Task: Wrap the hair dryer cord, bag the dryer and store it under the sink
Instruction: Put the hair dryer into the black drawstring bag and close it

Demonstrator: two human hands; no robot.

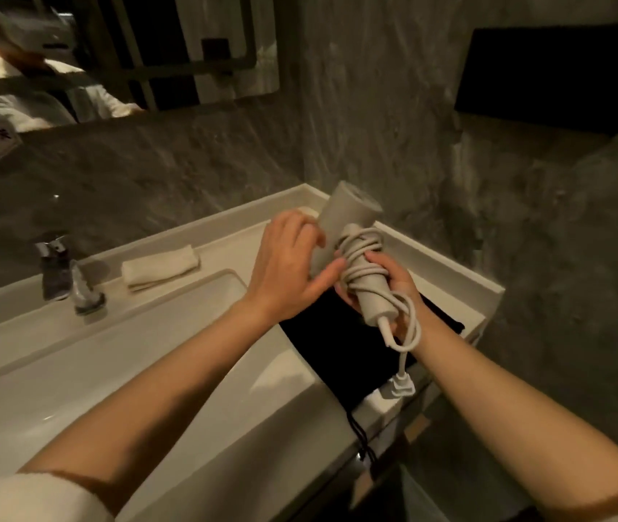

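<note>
Almost done w/ the first part, I think. My right hand (386, 284) is closed round the handle of the hair dryer (352, 243), holding it up over the right end of the bench (450, 265), just above the black bag (341, 344). The cord (362, 254) goes round the handle in lots of loops, so most of the wrapping looks done. But a bit is still loose: one loop hangs off the bottom of the handle and the plug (401, 386) dangles down near the bench edge. My left hand (288, 265) is open, fingers (322, 275) spread out flat on the dryer body and the loops, not gripping anything, more like pressing the loops so they stay. The bag lies flat on the bench by the sink (111, 352), its drawstring (360, 438) hanging off the front. Can't tell if the bag's mouth is open. So what's left, I guess: tuck the last bit of cord + plug, put the dryer in the bag, pull it shut, then put it under the sink. None of that has started.
</note>
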